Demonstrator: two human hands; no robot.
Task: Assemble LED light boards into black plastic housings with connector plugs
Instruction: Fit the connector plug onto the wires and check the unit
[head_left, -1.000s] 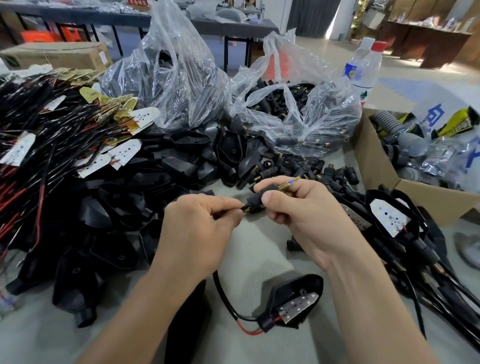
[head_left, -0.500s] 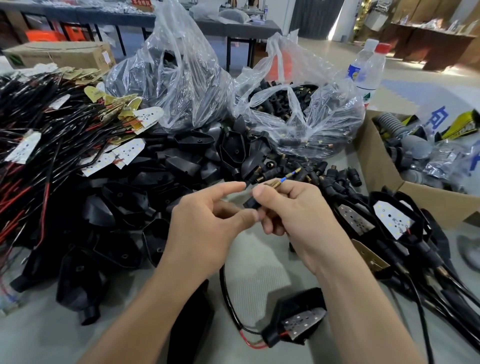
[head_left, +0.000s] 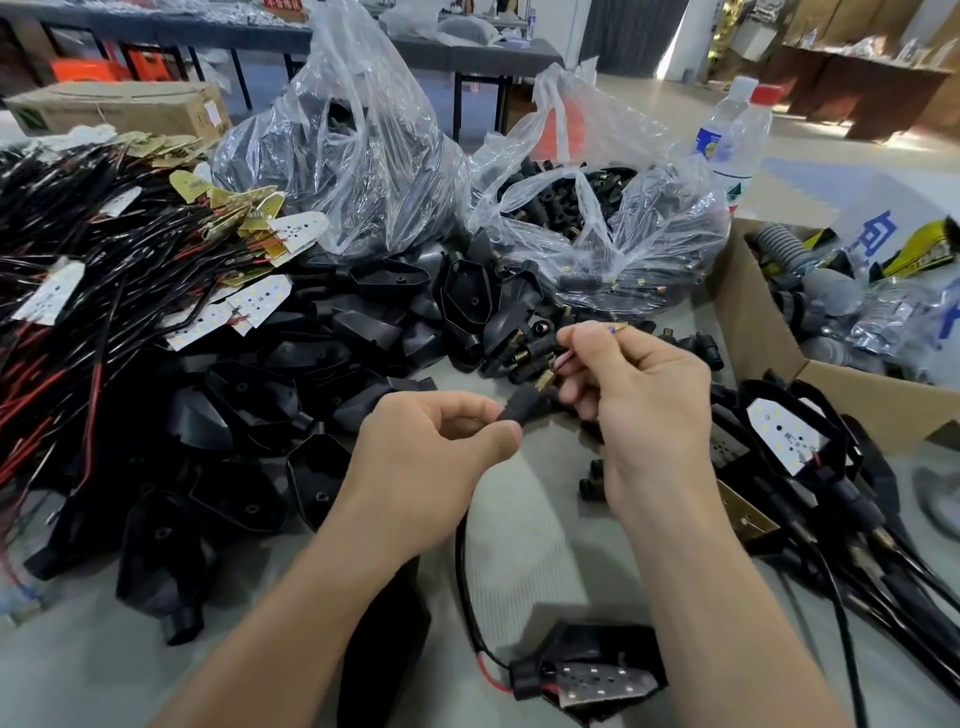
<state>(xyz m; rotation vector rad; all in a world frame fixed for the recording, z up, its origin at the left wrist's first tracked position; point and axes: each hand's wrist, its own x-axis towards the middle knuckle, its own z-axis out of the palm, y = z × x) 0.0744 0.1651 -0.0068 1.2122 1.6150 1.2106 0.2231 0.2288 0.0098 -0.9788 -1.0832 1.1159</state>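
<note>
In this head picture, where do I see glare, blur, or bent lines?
Head view: bright glare on the clear plastic bags and on the floor upper right; wide-angle distortion makes the water bottles lean; the connector plug in the left hand and the wire in the right hand look slightly soft.

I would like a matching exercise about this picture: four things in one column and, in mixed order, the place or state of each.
1. left hand
2. right hand
3. bottles
4. nearest light board

A. stand beyond the cardboard box
B. pinches a thin wire
C. pinches a black plug
D. lies in a black housing

Pairs: 1-C, 2-B, 3-A, 4-D
</note>
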